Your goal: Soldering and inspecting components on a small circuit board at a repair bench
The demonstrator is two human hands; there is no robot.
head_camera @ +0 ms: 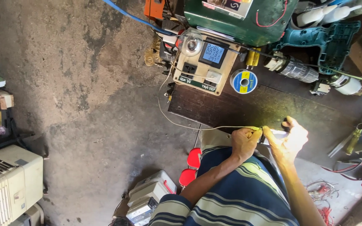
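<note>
Here, left hand [244,142] and right hand [289,140] each grip, fingers clamped, a thin wire [197,127] near the meter box [206,62], over the dark desk [239,109].

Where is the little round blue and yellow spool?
In the head view, the blue and yellow spool sits on the dark wooden bench, just right of the cream meter box with the lit screen, above both hands.

The person wears a short-sleeved shirt [235,192] striped in dark blue, pale cream and light green (the stripes run crosswise), filling the lower middle of the frame; both forearms are bare.
</note>
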